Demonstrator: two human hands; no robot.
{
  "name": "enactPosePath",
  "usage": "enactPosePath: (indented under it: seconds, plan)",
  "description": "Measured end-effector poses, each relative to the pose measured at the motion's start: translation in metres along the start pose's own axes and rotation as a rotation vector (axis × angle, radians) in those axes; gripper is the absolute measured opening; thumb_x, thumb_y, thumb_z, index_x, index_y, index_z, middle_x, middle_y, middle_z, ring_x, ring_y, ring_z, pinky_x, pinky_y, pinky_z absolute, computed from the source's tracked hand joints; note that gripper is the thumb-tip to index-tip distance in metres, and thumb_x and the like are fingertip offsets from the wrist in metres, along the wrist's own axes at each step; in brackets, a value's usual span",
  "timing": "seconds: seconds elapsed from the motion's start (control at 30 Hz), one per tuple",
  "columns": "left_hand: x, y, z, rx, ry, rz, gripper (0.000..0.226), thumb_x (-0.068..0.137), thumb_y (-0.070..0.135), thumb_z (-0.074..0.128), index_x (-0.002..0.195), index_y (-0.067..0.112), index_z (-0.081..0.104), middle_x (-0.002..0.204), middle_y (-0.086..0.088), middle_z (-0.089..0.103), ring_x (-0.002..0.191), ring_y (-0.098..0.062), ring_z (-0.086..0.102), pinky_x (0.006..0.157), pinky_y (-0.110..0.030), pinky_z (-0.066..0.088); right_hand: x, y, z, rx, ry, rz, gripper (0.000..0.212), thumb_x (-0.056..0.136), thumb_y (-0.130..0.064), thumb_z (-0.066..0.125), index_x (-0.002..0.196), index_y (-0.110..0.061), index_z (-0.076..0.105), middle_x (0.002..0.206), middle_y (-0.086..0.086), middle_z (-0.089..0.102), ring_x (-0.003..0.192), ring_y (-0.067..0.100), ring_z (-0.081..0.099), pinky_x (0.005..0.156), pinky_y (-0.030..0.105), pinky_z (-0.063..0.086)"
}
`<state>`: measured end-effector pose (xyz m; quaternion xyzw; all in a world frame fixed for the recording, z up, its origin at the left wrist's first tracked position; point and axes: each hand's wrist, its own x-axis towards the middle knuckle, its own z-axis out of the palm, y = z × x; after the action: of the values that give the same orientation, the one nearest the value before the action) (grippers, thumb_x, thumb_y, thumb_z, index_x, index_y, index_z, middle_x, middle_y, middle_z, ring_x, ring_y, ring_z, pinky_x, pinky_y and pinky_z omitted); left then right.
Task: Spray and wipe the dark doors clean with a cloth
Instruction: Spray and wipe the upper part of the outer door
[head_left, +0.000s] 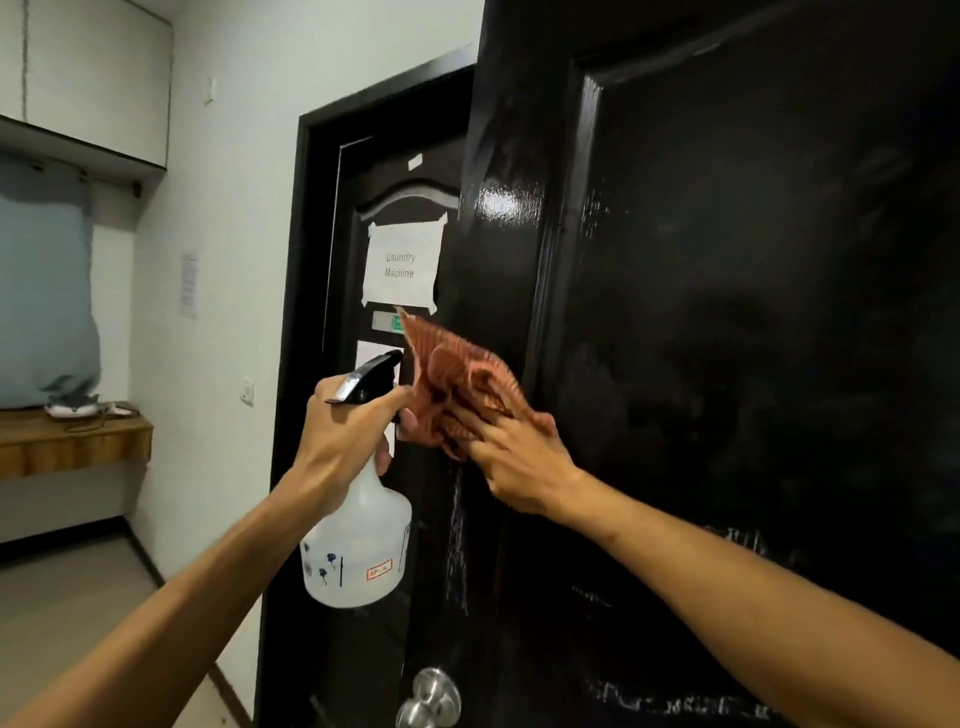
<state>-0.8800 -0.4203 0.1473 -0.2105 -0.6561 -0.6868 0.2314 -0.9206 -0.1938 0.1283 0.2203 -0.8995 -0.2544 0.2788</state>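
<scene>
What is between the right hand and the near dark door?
The reddish cloth: the right hand presses it onto the dark door, in the head view.

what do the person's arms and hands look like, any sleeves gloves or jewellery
The left forearm and right forearm are bare as far as the picture shows them, with no sleeve in view. The left hand and right hand wear no gloves. No watch, bracelet or ring shows on either.
</scene>
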Motion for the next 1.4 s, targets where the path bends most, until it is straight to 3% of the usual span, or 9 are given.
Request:
enactPosePath:
  seconds: [0.1,0.23,0.4,0.6,0.77,0.97,1.07,1.23,1.4]
  plan:
    - [-0.001,-0.008,0.010,0.004,-0.026,-0.007,0.016,0.098,0.012,0.067,0.087,0.002,0.072,0.079,-0.016,0.075,0.038,-0.024,0.047,0.044,-0.031,0.047,-0.006,0.043,-0.017,0.067,0.100,0.069,0.056,0.087,-0.024,0.046,0.142,-0.028,0.050,0.150,-0.007,0.046,0.136,0.018,0.048,0.098,0.049,0.051]
    - [0.000,-0.019,0.026,-0.006,-0.040,-0.034,0.017,0.099,0.014,0.068,0.087,0.003,0.071,0.079,-0.014,0.076,0.039,-0.027,0.046,0.046,-0.031,0.047,-0.016,0.100,-0.057,-0.181,0.338,0.397,0.068,0.089,-0.021,0.040,0.156,-0.014,0.034,0.163,0.009,0.029,0.153,0.029,0.020,0.125,0.049,0.015]
    - [-0.002,-0.020,0.053,-0.033,-0.081,-0.041,0.021,0.099,0.014,0.068,0.083,0.000,0.072,0.078,-0.014,0.075,0.039,-0.028,0.046,0.046,-0.032,0.046,-0.090,0.071,0.003,-0.147,-0.022,0.093,0.068,0.088,-0.022,0.042,0.155,-0.022,0.036,0.160,0.005,0.035,0.150,0.027,0.026,0.118,0.046,0.032]
    - [-0.006,-0.025,0.097,-0.065,-0.127,-0.069,0.018,0.098,0.014,0.069,0.086,0.001,0.071,0.077,-0.015,0.074,0.036,-0.025,0.044,0.043,-0.031,0.043,-0.122,0.117,-0.033,-0.303,0.123,0.466,0.070,0.085,-0.026,0.047,0.154,-0.019,0.040,0.154,0.011,0.044,0.143,0.036,0.035,0.123,0.058,0.010]
    - [-0.022,-0.018,0.138,-0.076,-0.171,-0.085,0.017,0.098,0.015,0.070,0.089,0.000,0.071,0.079,-0.014,0.075,0.038,-0.027,0.047,0.046,-0.034,0.045,-0.177,0.143,-0.044,-0.091,0.180,0.494,0.059,0.087,-0.021,0.049,0.144,-0.010,0.052,0.147,0.014,0.052,0.133,0.038,0.050,0.109,0.048,0.043]
    - [-0.043,0.000,0.197,-0.104,-0.240,-0.084,0.019,0.098,0.015,0.070,0.085,0.002,0.071,0.082,-0.016,0.076,0.039,-0.028,0.047,0.047,-0.033,0.045,-0.233,0.146,-0.049,-0.264,0.175,0.489,0.070,0.083,-0.025,0.054,0.152,-0.017,0.043,0.156,0.008,0.043,0.149,0.034,0.030,0.124,0.056,0.007]
    - [-0.058,0.015,0.227,-0.138,-0.283,-0.078,0.017,0.099,0.016,0.069,0.089,0.002,0.072,0.081,-0.016,0.075,0.040,-0.027,0.046,0.045,-0.032,0.044,-0.269,0.161,-0.049,-0.289,0.100,0.349,0.046,0.076,-0.020,0.057,0.118,-0.006,0.071,0.120,0.015,0.068,0.117,0.041,0.061,0.115,0.043,0.030]
    - [-0.081,0.033,0.267,-0.191,-0.351,-0.079,0.016,0.099,0.015,0.069,0.091,0.002,0.071,0.083,-0.017,0.075,0.039,-0.028,0.044,0.043,-0.030,0.042,-0.301,0.201,-0.094,-0.306,0.397,0.747,0.055,0.091,-0.019,0.051,0.145,-0.014,0.050,0.152,0.014,0.046,0.144,0.037,0.034,0.122,0.057,0.015]
    - [-0.108,0.048,0.297,-0.225,-0.407,-0.118,0.017,0.100,0.014,0.068,0.092,-0.001,0.070,0.079,-0.020,0.073,0.040,-0.027,0.044,0.042,-0.029,0.039,-0.367,0.182,-0.051,-0.196,0.091,0.490,0.047,0.082,-0.024,0.049,0.122,-0.007,0.066,0.124,0.019,0.065,0.118,0.041,0.058,0.103,0.052,0.043]
